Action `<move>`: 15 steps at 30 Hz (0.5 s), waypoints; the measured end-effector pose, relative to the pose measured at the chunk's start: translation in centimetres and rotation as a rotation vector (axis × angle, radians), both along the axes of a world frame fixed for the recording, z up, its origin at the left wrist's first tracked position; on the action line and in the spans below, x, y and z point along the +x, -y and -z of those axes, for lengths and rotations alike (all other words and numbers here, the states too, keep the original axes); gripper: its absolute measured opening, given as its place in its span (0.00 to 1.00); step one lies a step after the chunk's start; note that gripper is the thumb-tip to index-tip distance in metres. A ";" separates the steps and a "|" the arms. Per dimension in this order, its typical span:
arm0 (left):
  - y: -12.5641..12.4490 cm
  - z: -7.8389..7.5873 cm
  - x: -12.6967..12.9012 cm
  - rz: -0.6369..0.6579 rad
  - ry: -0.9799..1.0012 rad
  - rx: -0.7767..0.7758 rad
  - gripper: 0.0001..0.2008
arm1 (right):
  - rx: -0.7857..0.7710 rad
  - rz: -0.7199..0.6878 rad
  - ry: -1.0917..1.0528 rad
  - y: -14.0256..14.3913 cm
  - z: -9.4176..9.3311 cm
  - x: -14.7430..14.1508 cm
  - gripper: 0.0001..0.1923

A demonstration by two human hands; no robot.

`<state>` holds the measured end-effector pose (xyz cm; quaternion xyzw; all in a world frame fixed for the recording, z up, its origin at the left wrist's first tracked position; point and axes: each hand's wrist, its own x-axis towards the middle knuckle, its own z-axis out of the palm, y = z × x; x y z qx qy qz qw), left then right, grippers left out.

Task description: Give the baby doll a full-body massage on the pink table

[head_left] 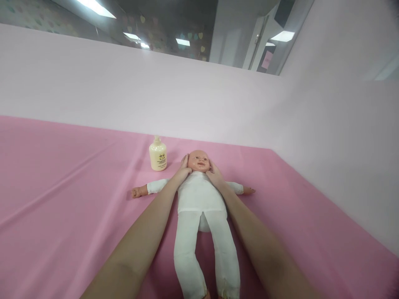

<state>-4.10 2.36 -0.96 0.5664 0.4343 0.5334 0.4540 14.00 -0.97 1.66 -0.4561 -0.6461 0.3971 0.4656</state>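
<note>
A baby doll (201,199) with a white cloth body lies on its back, its head (199,158) toward the wall and its arms spread to the sides. Against one side of the head and neck rests my left hand (183,169), fingers pointing up along it and thumb near the chin. My right hand (215,172) cups the opposite side in the same way, so the head is held between both palms. Some fingertips are hidden behind the head. The doll's feet are cut off by the lower picture edge.
A cream pump bottle (158,155) with dark print stands left of the doll's head. Pink cloth (77,187) with a few creases covers the table. Behind it rises a white wall (124,91) with a reflective window or mirror (174,25) above; another white wall (349,137) closes the right side.
</note>
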 end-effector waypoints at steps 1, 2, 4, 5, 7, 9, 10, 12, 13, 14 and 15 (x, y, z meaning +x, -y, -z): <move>0.0 0.0 -0.3 0.007 -0.008 -0.008 0.52 | 0.004 -0.002 0.005 -0.1 0.2 0.1 0.41; -0.1 0.0 -0.5 0.020 -0.022 -0.010 0.52 | 0.010 -0.004 0.010 -0.3 0.3 0.2 0.41; 0.0 0.0 -1.0 0.045 -0.046 -0.003 0.52 | 0.031 -0.006 0.028 -0.5 0.7 0.4 0.41; 0.1 0.0 -1.1 0.055 -0.052 0.006 0.53 | 0.040 -0.004 0.041 -0.6 0.8 0.5 0.41; 0.3 0.1 -1.1 0.073 -0.055 0.024 0.55 | 0.050 0.011 0.066 -0.7 0.9 0.6 0.42; 0.4 0.3 -0.9 0.079 -0.053 0.041 0.59 | 0.043 0.021 0.073 -0.6 0.9 0.5 0.43; 0.4 0.3 -0.8 0.073 -0.053 0.048 0.60 | 0.036 0.017 0.065 -0.5 0.8 0.4 0.43; 0.4 0.5 -0.6 0.056 -0.058 0.064 0.62 | 0.024 -0.015 0.034 -0.2 0.5 0.2 0.43; 0.3 0.6 -0.5 0.047 -0.061 0.072 0.62 | 0.018 -0.034 0.016 -0.1 0.4 0.0 0.43; 0.3 0.7 -0.4 0.039 -0.064 0.078 0.62 | 0.011 -0.048 0.000 0.1 0.3 -0.1 0.43; 0.2 0.8 -0.4 0.033 -0.064 0.080 0.62 | 0.006 -0.054 -0.015 0.2 0.2 -0.2 0.43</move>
